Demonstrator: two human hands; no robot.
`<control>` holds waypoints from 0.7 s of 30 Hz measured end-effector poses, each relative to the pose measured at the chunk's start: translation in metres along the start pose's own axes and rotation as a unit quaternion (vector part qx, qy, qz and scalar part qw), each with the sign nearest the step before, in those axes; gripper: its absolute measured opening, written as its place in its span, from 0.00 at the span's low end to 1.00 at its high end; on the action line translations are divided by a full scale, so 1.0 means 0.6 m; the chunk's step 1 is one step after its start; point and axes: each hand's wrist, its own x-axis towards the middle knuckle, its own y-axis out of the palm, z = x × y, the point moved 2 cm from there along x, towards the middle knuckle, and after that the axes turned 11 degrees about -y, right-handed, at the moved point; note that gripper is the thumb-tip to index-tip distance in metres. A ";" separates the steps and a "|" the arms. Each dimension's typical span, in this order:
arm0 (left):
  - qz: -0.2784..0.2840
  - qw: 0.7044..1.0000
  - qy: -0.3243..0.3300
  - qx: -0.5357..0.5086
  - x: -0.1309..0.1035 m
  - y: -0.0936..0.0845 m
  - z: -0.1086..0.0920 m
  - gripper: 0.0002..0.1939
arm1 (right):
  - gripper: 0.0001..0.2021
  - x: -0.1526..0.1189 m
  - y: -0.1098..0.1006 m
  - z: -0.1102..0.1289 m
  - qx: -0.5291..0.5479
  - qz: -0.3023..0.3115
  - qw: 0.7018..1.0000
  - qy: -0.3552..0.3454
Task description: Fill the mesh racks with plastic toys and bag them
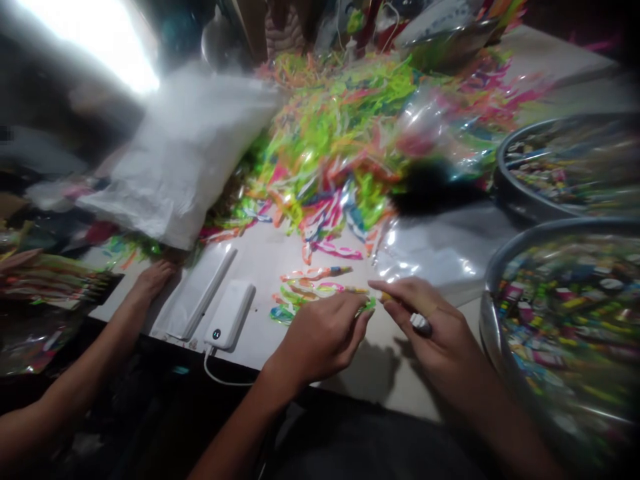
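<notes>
My left hand [327,330] is low over the front of the white tabletop, its fingers pinched on a bright green plastic strip [371,305]. Just to the right, my right hand [433,320] is closed around a small pen-like stick; its yellow end [385,297] points toward the left hand, and a pale grey end [421,325] shows between the fingers. The two hands are close but apart. Behind the left hand lie several colourful strips, among them an orange strip [320,273] with a dark end. Blur hides the finer detail.
A large heap of neon strips [325,133] covers the table's middle. At right stand two metal basins [493,327] full of small colourful pieces. A clear plastic bag [430,243], a white sack [185,140] and a white power bank [231,313] with cable lie around. Another person's hand [155,277] rests at left.
</notes>
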 end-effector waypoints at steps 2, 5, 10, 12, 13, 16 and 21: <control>0.001 1.000 0.005 0.016 0.000 0.000 -0.001 0.12 | 0.18 0.000 0.002 0.001 -0.018 0.000 0.999 -0.026; 0.010 0.999 0.007 0.031 -0.002 0.000 -0.003 0.12 | 0.21 0.000 0.004 0.002 -0.048 0.004 0.998 -0.047; 0.005 0.997 0.006 0.072 -0.002 0.005 -0.005 0.11 | 0.23 -0.001 0.001 0.003 -0.068 0.017 0.996 -0.055; -0.001 0.996 0.011 0.087 -0.002 0.009 -0.005 0.11 | 0.23 -0.002 0.000 0.002 -0.085 0.025 0.995 -0.053; -0.003 0.996 0.014 0.092 -0.002 0.011 -0.005 0.11 | 0.23 -0.003 0.001 0.001 -0.094 0.030 0.994 -0.054; -0.007 0.994 0.019 0.105 -0.002 0.016 -0.004 0.11 | 0.22 -0.003 0.003 -0.003 -0.110 0.034 0.991 -0.062; 0.000 0.992 0.018 0.126 -0.003 0.019 -0.001 0.11 | 0.24 -0.002 0.008 -0.008 -0.087 0.035 0.994 -0.049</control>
